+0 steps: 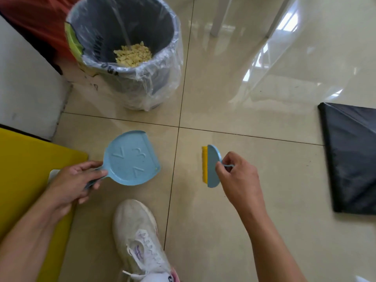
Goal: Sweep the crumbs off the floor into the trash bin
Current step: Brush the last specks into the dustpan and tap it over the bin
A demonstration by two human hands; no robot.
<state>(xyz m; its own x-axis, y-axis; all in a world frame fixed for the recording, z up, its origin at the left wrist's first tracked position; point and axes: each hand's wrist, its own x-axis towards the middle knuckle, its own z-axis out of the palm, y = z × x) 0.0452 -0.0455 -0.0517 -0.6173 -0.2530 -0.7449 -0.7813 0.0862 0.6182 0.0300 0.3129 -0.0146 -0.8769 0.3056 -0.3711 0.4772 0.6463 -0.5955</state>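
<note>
A grey trash bin [162, 64] lined with a clear plastic bag stands at the upper left, and a heap of pale yellow crumbs [133, 54] lies at its bottom. My left hand [75, 180] grips the handle of a light blue dustpan [132, 157], which lies flat on the beige floor tiles with its open edge facing right. My right hand [238, 174] pinches the small loop handle of a blue hand brush [212, 165] with yellow bristles. The brush stands on the floor to the right of the dustpan, bristles facing left. I see no crumbs on the floor between them.
A white sneaker [140, 237] is planted at the bottom centre. A yellow mat [24, 169] lies at the left, below a white wall or cabinet [26, 82]. A folded black plastic bag [352, 155] lies at the right. White furniture legs [220, 15] stand at the top.
</note>
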